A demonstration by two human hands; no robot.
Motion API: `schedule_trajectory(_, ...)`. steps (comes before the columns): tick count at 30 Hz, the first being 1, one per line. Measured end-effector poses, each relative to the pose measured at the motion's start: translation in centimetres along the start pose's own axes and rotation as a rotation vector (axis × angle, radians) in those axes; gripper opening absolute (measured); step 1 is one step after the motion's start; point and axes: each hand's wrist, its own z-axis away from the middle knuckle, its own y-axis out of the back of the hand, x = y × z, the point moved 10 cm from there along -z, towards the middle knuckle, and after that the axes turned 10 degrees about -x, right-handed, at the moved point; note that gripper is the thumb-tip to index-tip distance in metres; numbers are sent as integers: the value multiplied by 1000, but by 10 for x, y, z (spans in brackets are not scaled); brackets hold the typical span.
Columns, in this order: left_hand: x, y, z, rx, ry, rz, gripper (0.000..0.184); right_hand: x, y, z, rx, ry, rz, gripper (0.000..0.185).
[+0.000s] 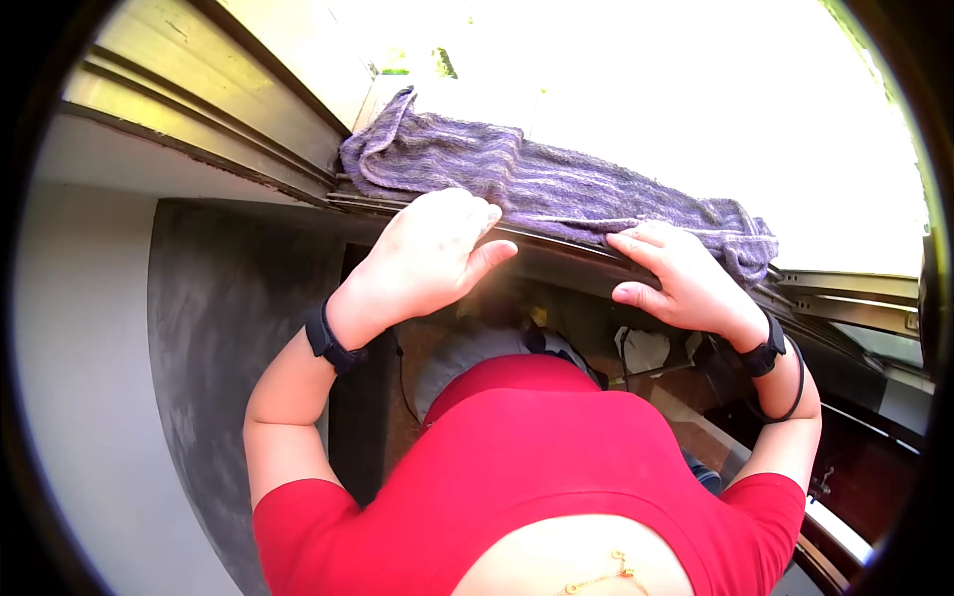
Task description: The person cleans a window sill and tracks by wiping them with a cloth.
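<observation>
Head view: both hands [422, 250] [686, 276] touch purple cloth [586, 181].

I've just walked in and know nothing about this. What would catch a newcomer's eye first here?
Probably the bright red shirt, filling the lower middle of the view. Next comes the purple-grey striped cloth, stretched along the dark window rail near the top. The left hand and right hand are at its near edge, with a black wristband on the left wrist.

A head-worn camera looks forward and down at the nearby cloth [596, 189].
</observation>
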Motion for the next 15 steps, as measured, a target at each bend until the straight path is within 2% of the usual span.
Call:
schedule_trajectory(2,0,-1,-3,-36,41,-30,40,-3,0,-3,-10,48,7,63)
schedule_trajectory(6,0,4,-1,74,53,-25,38,-15,1,-9,-22,42,1,60)
schedule_trajectory(9,-2,3,-1,43,101,-35,37,-36,5,-26,55,191,16,57)
schedule_trajectory(11,-17,2,3,56,123,-79,35,-41,2,-47,13,167,-13,54)
schedule_trajectory(15,-7,17,6,130,128,-107,34,-43,-4,-42,11,214,-9,60)
